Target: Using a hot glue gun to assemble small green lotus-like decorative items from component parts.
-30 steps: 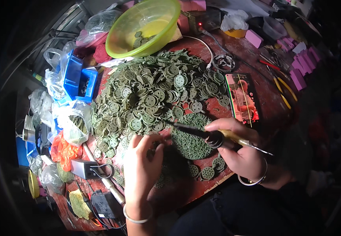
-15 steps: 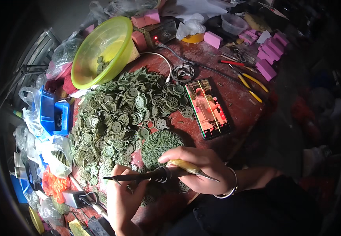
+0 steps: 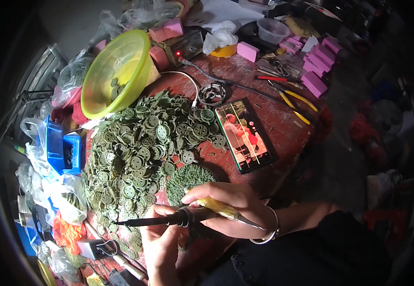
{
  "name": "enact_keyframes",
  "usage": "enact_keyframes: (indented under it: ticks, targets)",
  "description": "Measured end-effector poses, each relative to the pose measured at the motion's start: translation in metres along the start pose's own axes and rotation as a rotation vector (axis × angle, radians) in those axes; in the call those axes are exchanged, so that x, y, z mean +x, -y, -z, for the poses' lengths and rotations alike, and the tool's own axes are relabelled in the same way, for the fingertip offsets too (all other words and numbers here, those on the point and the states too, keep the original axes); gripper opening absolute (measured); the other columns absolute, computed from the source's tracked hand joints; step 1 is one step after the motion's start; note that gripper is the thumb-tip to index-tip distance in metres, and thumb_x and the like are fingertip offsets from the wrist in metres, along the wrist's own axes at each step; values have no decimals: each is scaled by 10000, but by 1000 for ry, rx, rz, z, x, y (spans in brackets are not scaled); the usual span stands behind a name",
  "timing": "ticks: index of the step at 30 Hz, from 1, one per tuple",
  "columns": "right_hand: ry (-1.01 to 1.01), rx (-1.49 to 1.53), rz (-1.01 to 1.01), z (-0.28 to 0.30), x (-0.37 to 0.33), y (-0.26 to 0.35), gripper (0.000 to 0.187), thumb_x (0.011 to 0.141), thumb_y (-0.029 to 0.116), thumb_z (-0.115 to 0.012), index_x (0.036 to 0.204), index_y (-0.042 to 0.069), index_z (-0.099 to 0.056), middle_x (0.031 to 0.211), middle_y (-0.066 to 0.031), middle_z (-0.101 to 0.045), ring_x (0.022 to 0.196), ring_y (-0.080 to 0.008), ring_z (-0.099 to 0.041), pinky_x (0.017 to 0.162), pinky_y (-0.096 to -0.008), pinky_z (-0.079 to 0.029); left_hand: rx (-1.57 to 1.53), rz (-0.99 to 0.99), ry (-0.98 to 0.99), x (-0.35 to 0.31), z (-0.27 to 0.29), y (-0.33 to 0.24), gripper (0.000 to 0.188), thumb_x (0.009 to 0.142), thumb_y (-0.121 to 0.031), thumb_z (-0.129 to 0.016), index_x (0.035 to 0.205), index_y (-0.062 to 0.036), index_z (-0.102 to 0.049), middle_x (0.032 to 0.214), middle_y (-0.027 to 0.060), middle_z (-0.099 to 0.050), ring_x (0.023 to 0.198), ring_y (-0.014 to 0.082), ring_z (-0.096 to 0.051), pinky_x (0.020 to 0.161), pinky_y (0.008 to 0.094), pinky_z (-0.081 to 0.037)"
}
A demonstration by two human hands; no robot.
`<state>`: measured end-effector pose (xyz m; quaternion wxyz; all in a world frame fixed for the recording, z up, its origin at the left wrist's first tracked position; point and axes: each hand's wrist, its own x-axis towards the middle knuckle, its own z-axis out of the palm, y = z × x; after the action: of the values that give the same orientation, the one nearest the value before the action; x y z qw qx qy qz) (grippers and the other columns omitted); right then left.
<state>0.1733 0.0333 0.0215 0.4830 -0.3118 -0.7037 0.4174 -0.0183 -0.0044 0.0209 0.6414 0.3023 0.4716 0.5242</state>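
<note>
My right hand (image 3: 238, 206) is closed around a soldering-iron-like tool with a long, dark, thin shaft (image 3: 145, 221) that points left. Between the same fingers lies a pick (image 3: 220, 208) with a yellow handle and a metal point. Beneath the dark shaft, my left hand (image 3: 161, 245) is closed, thumb and fingers bent together; what they hold is hidden. Just beyond both hands sits a round, rough-textured green disc (image 3: 187, 180). A large heap of small green wheel-shaped pieces (image 3: 135, 148) spreads behind and to the left of it.
A lit phone (image 3: 245, 136) lies right of the heap. A yellow-green bowl (image 3: 90, 90) tilts at the far left, above a blue bin (image 3: 56, 155). Yellow-handled pliers (image 3: 302, 100), pink blocks (image 3: 314, 83) and a black cable (image 3: 245, 86) occupy the back right. A red table (image 3: 283, 152) lies underneath.
The whole view has shifted slightly left. My left hand has moved right, closer to my right hand, so more of the dark shaft sticks out past its fingers. Both tools remain in my right hand.
</note>
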Motion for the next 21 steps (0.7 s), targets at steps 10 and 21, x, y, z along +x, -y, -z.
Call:
enact_keyframes:
  ticks: [10,21]
  targets:
    - [-169,157,47,-2,4,-5,380,779,-159,-668,1104,19,-580,946,-72,-666,739,-112,-684,630,-235,-556,-101,-34,163,2,-8,6,330,942,20,-533,1252,11,-421,1111,212,-604,1006,304,-645,876,401,-543]
    - [-211,66,-180,6,6,-14,214,845,-9,-702,1041,11,-618,935,-35,-645,840,-70,-604,717,-239,-493,-113,1,227,5,-5,11,291,988,36,-438,1266,-7,-367,1207,253,-569,1128,356,-609,954,419,-519]
